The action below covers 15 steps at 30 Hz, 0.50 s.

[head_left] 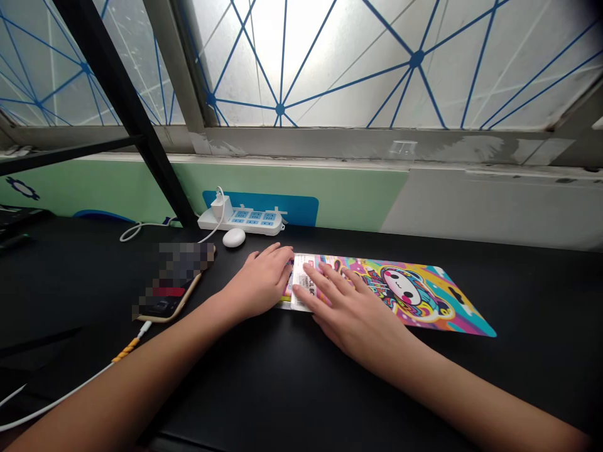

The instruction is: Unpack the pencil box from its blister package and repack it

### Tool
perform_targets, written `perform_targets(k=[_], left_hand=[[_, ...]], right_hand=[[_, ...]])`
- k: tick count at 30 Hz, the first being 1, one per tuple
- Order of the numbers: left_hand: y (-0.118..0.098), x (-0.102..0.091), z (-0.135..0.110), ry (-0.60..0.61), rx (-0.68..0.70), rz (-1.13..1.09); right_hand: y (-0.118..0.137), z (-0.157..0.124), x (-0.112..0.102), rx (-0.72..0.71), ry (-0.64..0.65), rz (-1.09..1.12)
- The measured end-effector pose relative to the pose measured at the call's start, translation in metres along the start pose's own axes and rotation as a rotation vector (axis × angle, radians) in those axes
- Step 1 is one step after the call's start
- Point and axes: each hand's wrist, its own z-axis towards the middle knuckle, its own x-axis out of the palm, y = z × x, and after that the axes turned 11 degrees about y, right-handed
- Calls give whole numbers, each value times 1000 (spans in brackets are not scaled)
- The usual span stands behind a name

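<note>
A flat, brightly coloured package with a cartoon figure lies on the black table. Its left end carries a white label. My left hand rests at that left end, fingers curled against the edge of the pack. My right hand lies flat on top of the label end, fingers stretched out and spread, pressing the pack down.
A phone on a charging cable lies left of my left hand. A white power strip with a plugged charger and a small white oval object sit by the wall. A black diagonal strut stands at the left.
</note>
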Motion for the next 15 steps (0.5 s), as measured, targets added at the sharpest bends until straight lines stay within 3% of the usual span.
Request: perform_targets(k=[5,15], left_hand=[[5,2,3,-56,51,-23],[3,2,2,-21,45,41]], right_hand=[[6,7,-1,-35,6,53],[-2,11,-10,-49,13,98]])
